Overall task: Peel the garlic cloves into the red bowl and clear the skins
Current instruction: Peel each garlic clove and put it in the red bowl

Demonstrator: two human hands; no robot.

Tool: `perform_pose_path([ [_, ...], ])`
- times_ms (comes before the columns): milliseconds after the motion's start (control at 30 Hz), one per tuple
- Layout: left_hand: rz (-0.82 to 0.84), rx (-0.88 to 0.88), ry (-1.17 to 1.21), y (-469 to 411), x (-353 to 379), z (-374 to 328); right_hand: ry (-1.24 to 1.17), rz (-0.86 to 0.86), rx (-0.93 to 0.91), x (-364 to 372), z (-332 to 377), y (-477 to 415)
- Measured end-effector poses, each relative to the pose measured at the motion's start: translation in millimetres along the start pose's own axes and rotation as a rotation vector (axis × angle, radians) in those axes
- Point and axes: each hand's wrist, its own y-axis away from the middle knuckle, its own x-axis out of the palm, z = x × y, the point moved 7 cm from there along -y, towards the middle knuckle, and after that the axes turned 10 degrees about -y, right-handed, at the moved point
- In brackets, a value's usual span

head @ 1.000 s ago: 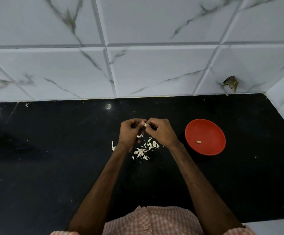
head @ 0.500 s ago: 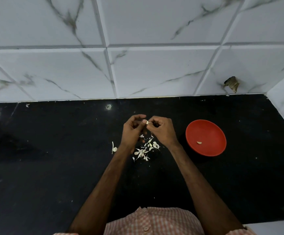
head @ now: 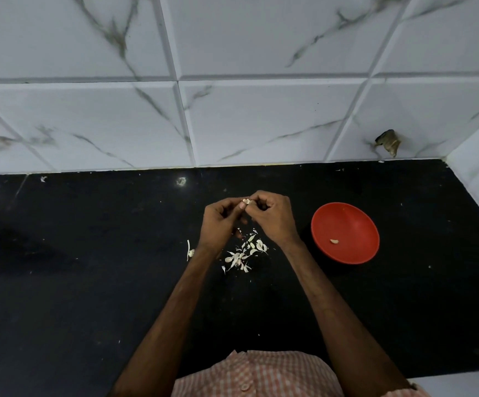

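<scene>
From my seat very little has changed over the last second. Both hands hold the same spot above the counter, and the only shift I can make out is that the clove now sits a touch higher and farther from me at the fingertips. The left hand pinches it, thumb against it with the other fingers curled. The right hand also has its curled fingers closed on it from the other side. The clove is too small for me to tell how much skin is still on it.

The bowl stands to the right of the hands, near but apart from them. It holds one peeled clove, the same count as a second ago. The skins lie in a loose scatter on the counter under and just behind the wrists, with one stray skin off to the left, and the scatter looks no bigger than before.

I read this as the middle of peeling a second clove, early in the task. Nothing new has gone into the bowl, and the clearing of skins is not yet begun. The next move calls for stripping the last skin, then carrying the clove right to the bowl.
</scene>
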Motion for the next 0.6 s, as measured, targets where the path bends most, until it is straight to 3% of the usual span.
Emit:
perform_pose_path([
  [367, -0.165, -0.088, 0.136, -2, -10, 5, 0.025, -0.016, 0.056, 1, -5, 4],
  [600, -0.138, -0.125, 0.158, -1, -11, 4, 0.295, -0.026, 0.179, -11, -22, 4],
])
